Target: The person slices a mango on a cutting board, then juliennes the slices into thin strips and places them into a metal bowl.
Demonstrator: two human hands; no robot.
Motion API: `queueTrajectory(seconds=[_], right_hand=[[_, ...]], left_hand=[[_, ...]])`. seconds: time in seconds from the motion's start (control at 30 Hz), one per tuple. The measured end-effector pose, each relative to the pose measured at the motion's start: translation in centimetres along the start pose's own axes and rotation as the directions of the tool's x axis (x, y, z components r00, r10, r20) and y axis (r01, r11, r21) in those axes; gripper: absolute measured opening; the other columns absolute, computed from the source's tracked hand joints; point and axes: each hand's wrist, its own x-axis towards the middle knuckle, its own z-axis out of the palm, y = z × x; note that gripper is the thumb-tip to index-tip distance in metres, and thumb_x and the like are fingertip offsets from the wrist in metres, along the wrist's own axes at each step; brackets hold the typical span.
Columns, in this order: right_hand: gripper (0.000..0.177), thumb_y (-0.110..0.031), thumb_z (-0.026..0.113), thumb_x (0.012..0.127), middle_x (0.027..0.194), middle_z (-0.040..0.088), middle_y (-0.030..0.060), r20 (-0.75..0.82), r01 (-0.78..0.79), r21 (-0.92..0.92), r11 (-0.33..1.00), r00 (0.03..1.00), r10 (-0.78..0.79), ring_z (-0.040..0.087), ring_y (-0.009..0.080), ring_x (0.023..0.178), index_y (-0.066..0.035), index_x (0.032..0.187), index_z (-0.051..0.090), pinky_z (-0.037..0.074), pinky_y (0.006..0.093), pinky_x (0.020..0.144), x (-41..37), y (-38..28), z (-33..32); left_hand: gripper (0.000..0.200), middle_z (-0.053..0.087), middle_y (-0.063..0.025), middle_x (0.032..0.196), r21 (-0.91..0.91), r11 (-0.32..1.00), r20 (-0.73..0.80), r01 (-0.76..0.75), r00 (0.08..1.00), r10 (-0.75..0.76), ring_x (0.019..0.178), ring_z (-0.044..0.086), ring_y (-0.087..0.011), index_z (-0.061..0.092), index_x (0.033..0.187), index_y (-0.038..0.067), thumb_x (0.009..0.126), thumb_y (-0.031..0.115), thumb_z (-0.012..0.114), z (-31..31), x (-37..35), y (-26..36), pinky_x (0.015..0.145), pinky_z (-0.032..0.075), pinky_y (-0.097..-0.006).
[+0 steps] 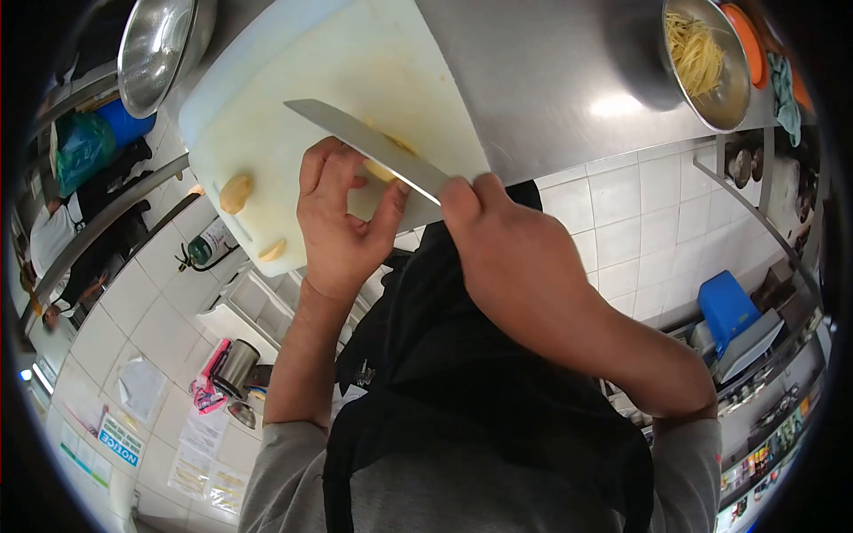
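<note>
Right hand (498,231) clamped on the handle of the knife (364,142), blade running diagonally up-left over the board (355,53); left hand (342,213) just beside it, fingers and thumb pinching the potato (382,169) directly under the blade, so the potato sits between both hands, mostly hidden. Two offcuts (235,193) lie on the board left of the left hand, well clear of the blade. Board rests on the steel table (551,80); shreds bowl (706,62) far right, empty bowl (155,49) far left.
</note>
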Motion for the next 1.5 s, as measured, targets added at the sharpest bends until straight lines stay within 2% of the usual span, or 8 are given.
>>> queueTrajectory(seconds=[0.2,0.5,0.7,1.0,1.1,1.3,1.4,1.5], right_hand=[[0.029,-0.007,0.071,0.093,0.095,0.068,0.0173,-0.068,0.018,-0.057,0.998,0.997,-0.021,0.078,0.029,0.07,0.002,0.115,0.055,0.063,0.0361,0.057,1.1,0.0,0.8],[0.029,-0.004,0.065,0.096,0.097,0.062,0.0174,0.179,-0.13,-0.007,0.991,0.975,0.129,0.075,0.0296,0.068,0.002,0.121,0.051,0.061,0.0389,0.054,-5.7,-1.4,-4.1],[0.031,-0.004,0.066,0.096,0.096,0.06,0.0165,0.179,-0.135,-0.061,0.989,0.973,0.144,0.072,0.0288,0.064,0.003,0.12,0.051,0.06,0.0398,0.053,-5.5,-1.2,-3.7],[0.026,-0.005,0.067,0.094,0.098,0.066,0.0183,0.112,-0.105,-0.064,0.992,0.987,0.111,0.076,0.0276,0.067,0.002,0.115,0.052,0.061,0.0371,0.054,-2.8,-1.4,-2.0],[0.025,0.001,0.058,0.097,0.099,0.062,0.0206,0.161,-0.2,0.049,0.979,0.969,0.189,0.07,0.0436,0.071,-0.001,0.121,0.051,0.058,0.0521,0.059,-2.4,-1.6,-2.1],[0.025,0.003,0.058,0.095,0.101,0.063,0.0213,0.216,-0.247,0.023,0.969,0.947,0.236,0.07,0.0444,0.072,-0.001,0.119,0.051,0.058,0.0536,0.061,-3.4,-1.6,-2.9],[0.024,0.003,0.059,0.095,0.101,0.064,0.0216,0.15,-0.173,0.097,0.98,0.976,0.157,0.071,0.0446,0.073,-0.001,0.117,0.05,0.059,0.0539,0.061,-2.0,-0.6,-1.3],[0.023,0.002,0.059,0.095,0.101,0.064,0.0213,0.08,-0.136,0.067,0.988,0.988,0.131,0.071,0.0442,0.073,-0.001,0.116,0.05,0.059,0.0533,0.061,-0.5,-0.1,0.5]], left_hand=[[0.045,0.066,-0.0164,0.132,-0.018,0.999,-0.01,0.027,1.0,-0.028,0.113,0.069,-0.0323,0.069,0.125,0.007,0.084,0.006,0.088,0.0,-0.1,0.2,0.082,0.062,-0.0397],[0.044,0.066,-0.0162,0.13,-0.027,1.0,-0.017,-0.014,1.0,0.014,0.112,0.067,-0.0312,0.071,0.123,0.005,0.082,0.002,0.086,0.1,-0.3,-0.3,0.083,0.062,-0.0393],[0.045,0.066,-0.0164,0.13,-0.02,0.999,-0.021,-0.028,0.999,0.028,0.113,0.068,-0.0309,0.071,0.123,0.005,0.081,0.002,0.087,0.1,-0.3,-0.7,0.083,0.063,-0.0387],[0.045,0.067,-0.017,0.132,-0.031,0.999,-0.021,-0.01,1.0,0.009,0.115,0.069,-0.0311,0.071,0.125,0.006,0.083,0.002,0.087,0.1,-0.1,-0.3,0.083,0.063,-0.0383],[0.045,0.067,-0.0167,0.132,-0.01,1.0,-0.015,-0.022,1.0,0.022,0.114,0.069,-0.0311,0.071,0.125,0.006,0.084,0.004,0.089,0.0,-0.1,-0.5,0.083,0.063,-0.0388],[0.045,0.067,-0.0154,0.129,-0.03,0.999,-0.023,-0.031,0.999,0.031,0.113,0.069,-0.0306,0.07,0.125,0.007,0.084,0.006,0.09,0.1,-0.2,-0.7,0.083,0.062,-0.0391],[0.045,0.067,-0.0148,0.128,-0.034,0.999,-0.031,-0.033,0.999,0.032,0.112,0.069,-0.0302,0.069,0.125,0.006,0.085,0.007,0.091,0.2,-0.1,-0.7,0.082,0.061,-0.0385],[0.045,0.067,-0.0147,0.128,-0.034,0.998,-0.04,-0.043,0.998,0.042,0.113,0.068,-0.03,0.069,0.124,0.006,0.085,0.008,0.091,0.5,-0.2,-0.6,0.082,0.061,-0.0383]])
